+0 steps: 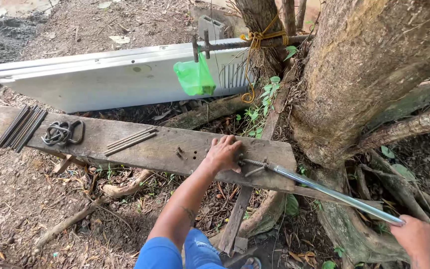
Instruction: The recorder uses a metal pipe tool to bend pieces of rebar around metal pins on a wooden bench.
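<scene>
- While pressed flat on the weathered wooden plank [165, 149], left hand [223, 153] lies palm down, fingers spread slightly apart, fingertips touching a bent steel rod [255, 166] near the plank's right end.
- Right hand [419, 240], at lower right of view, closed around the far end of a long shiny metal pipe [334, 194]; fingers wrapped on the pipe, thumb side partly hidden.
- Pipe runs diagonally from the right hand up and left to the plank, near end slipped over or against the bent steel rod; exact joint too small to tell.
- Bent steel rod lies on the plank's right end, just beside small pegs or nails standing in the wood.
- Further left on the plank: 1 loose group of straight rod pieces [130, 140], then a pile of finished closed rod loops [63, 132], then a bundle of straight ribbed rods [21, 127] at the far left end.
- Behind the plank: long white panel [100, 79] set on edge on the ground.
- Green plastic bag [194, 77] hangs from a ribbed bar [240, 45] tied with yellow cord [255, 40] to a thin trunk.
- Large tree trunk [369, 69] rises at right, roots spreading beneath pipe and plank.
- Blue trousers [180, 251] visible at bottom centre.
</scene>
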